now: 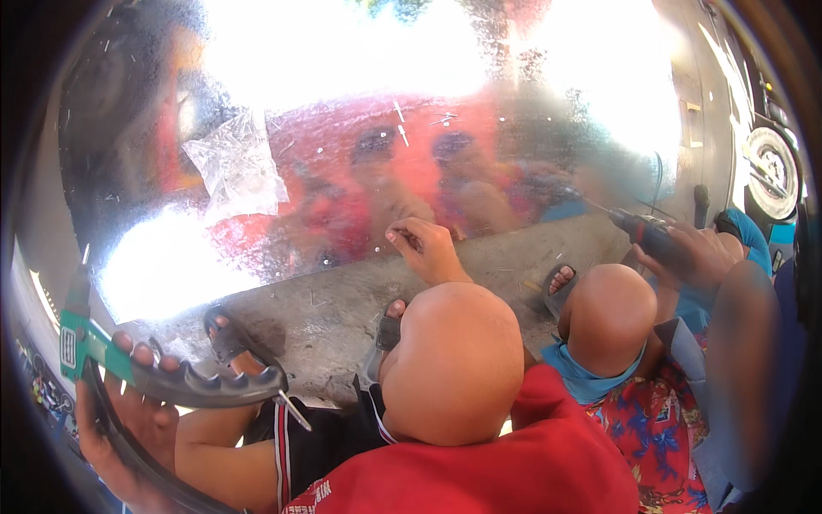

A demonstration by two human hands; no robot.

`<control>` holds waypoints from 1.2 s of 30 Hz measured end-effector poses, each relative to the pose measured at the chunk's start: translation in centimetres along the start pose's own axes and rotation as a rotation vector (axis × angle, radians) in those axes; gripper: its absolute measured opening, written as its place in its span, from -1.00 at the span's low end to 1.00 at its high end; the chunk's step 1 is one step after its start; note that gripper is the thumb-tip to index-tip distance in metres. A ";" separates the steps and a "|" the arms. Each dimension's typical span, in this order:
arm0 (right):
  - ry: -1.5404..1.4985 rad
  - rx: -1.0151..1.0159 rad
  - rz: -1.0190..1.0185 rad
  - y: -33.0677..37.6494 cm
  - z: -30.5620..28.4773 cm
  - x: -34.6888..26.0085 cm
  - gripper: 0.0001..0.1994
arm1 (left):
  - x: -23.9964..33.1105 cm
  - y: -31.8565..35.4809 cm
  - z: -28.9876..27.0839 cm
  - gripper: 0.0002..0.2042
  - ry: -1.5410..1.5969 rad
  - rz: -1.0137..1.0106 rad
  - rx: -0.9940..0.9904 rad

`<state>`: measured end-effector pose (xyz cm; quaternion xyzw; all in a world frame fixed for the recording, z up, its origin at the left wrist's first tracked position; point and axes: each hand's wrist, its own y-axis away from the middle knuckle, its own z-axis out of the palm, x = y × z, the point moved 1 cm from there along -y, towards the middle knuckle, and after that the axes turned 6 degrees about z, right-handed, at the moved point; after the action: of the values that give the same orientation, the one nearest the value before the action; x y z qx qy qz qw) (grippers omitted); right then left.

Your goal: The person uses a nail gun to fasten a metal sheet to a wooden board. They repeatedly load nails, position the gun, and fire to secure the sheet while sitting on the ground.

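Note:
On the left, my left hand [128, 420] wraps around a green and black hand riveter [163, 377], tilted with its nose up. A thin metal pin [86, 254] sticks out of the nose. My right hand [424, 248] is over the near edge of a shiny metal sheet [334, 128], its thumb and fingers drawn together; whatever is between them is too small to make out. A clear plastic bag [235, 167] of thin rivets lies on the sheet at left. Loose rivets [402, 134] are scattered farther off, beyond my right hand.
At right, a co-worker's hand [698, 255] grips a power drill [655, 236] with its bit toward the sheet. Their bent knee [608, 308] is close beside mine. Concrete floor [342, 291] runs along the sheet's near edge. A wheel [771, 174] stands far right.

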<state>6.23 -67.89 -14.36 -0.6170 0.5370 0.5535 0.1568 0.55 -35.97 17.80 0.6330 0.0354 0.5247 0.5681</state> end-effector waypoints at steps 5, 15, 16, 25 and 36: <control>0.108 -0.164 -0.258 2.3 2.4 -0.6 -0.88 | 0.8 0.8 -2.7 -0.44 -0.405 0.085 0.548; 0.159 0.020 -0.527 -0.6 3.7 -3.1 -0.85 | -1.0 -3.5 -3.7 -0.37 -0.029 0.042 -0.195; 0.155 0.057 -0.528 -0.5 3.7 -3.3 -0.85 | -1.3 -3.6 -3.5 -0.30 -0.119 0.102 -0.094; 0.408 0.175 -0.359 7.4 2.5 -0.7 -0.87 | -3.6 -2.3 0.1 -0.28 -0.492 -0.095 -0.302; -0.397 -0.277 0.176 13.8 2.5 -2.1 -0.45 | -26.7 -11.2 5.1 -0.54 -0.550 -0.015 -0.487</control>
<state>-6.15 -70.05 -7.86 -0.4628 0.4662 0.7437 0.1244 -1.61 -52.63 -6.34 0.5965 -0.2400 0.3236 0.6942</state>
